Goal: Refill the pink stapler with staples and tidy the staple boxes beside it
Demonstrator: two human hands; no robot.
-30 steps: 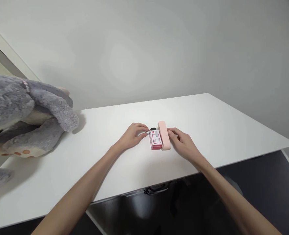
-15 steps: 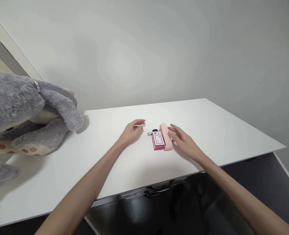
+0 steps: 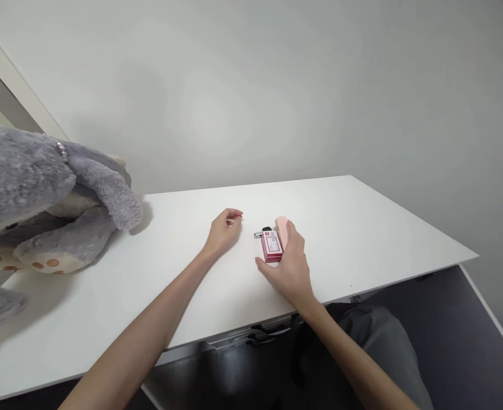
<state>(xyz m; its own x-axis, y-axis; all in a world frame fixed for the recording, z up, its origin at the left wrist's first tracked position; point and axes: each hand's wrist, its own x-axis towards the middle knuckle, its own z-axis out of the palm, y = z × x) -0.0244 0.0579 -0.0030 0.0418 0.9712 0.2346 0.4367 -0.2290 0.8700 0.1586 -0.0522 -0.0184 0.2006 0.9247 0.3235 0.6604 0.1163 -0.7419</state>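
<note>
On the white table, red-and-white small boxes (image 3: 272, 246) sit stacked, the upper one with a printed white top. A long pink object (image 3: 281, 226) with rounded ends lies along their right side, partly covered by my right hand (image 3: 292, 270). That hand is open: its fingers lie along the pink object's right side, and the thumb is spread out at the boxes' near left corner. Behind the boxes are a small silver piece (image 3: 258, 234) and a black piece (image 3: 267, 229). My left hand (image 3: 223, 232) rests to the left, holding nothing, its fingers loosely curled with a small gap to the thumb.
A large grey plush toy (image 3: 85, 188) occupies the left of the white table (image 3: 183, 273). A plain wall (image 3: 251, 102) stands behind it. Below the table's front edge are dark metal parts (image 3: 262, 336) and a trousered knee (image 3: 379, 336).
My right hand has moved left and nearer, round the pink object and boxes, with its thumb swung out to the left. My left hand has drawn slightly left, its fingers curling more.
</note>
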